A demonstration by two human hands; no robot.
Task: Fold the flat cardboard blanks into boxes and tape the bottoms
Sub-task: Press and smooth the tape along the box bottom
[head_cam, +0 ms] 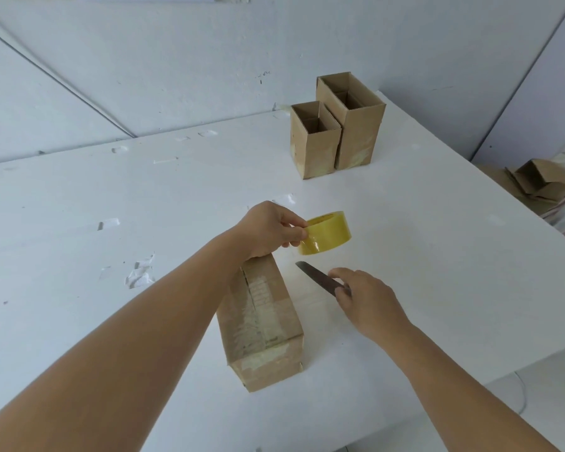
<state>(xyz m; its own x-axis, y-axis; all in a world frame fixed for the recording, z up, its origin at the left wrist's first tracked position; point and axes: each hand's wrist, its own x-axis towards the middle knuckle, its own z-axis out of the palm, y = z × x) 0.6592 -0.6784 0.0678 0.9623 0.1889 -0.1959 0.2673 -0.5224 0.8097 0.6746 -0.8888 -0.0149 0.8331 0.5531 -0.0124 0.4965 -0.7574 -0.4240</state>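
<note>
A folded cardboard box (pixel 265 324) stands upside down on the white table (pixel 111 256), its taped bottom facing up. My left hand (pixel 271 230) reaches over the box's far end and pinches a yellow roll of tape (pixel 327 236) just above the table. To the right of the box, my right hand (pixel 366 298) grips the handle end of a dark knife blade (pixel 320 278), whose tip points toward the tape roll.
Two finished boxes, a shorter one (pixel 313 141) and a taller one (pixel 353 122), stand open side up at the back of the table. More cardboard (pixel 542 181) lies beyond the table's right edge. Dents and a torn patch (pixel 141 275) mark the table's surface.
</note>
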